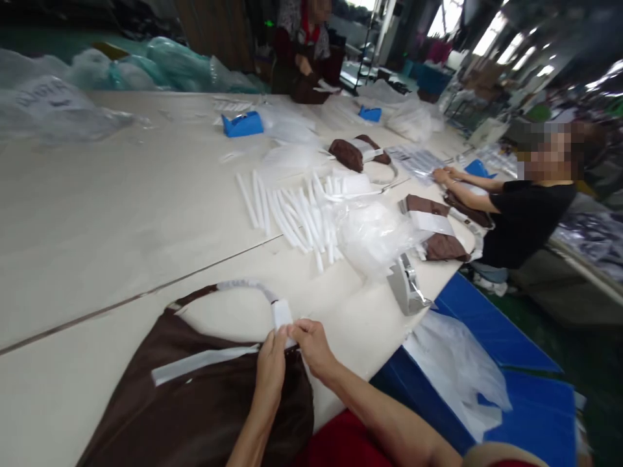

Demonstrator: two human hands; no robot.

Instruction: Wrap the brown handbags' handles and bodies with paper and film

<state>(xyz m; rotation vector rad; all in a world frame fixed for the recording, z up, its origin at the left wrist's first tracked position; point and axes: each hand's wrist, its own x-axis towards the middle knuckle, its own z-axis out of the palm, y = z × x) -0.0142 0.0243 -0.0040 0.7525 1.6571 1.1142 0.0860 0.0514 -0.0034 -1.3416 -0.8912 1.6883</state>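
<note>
A dark brown bag (204,408) lies flat on the table in front of me, its strap (195,296) arched away from me. Part of the strap is covered in pale wrapping. At the strap's right end sits a white wrapper (282,314), pinched from the left by my left hand (270,366) and from the right by my right hand (311,344). Both hands have their fingers closed, thumbs near each other. Across the bag's top lies a loose white strip (204,364), its right end beside my left hand.
Several white foam tubes (296,214) and clear plastic bags (377,233) lie mid-table. A grey tape dispenser (407,285) stands near the right edge. Wrapped brown bags (433,227) lie beyond, by a co-worker (525,214). Another person (304,52) stands at the far side. Blue bins (496,324) stand below.
</note>
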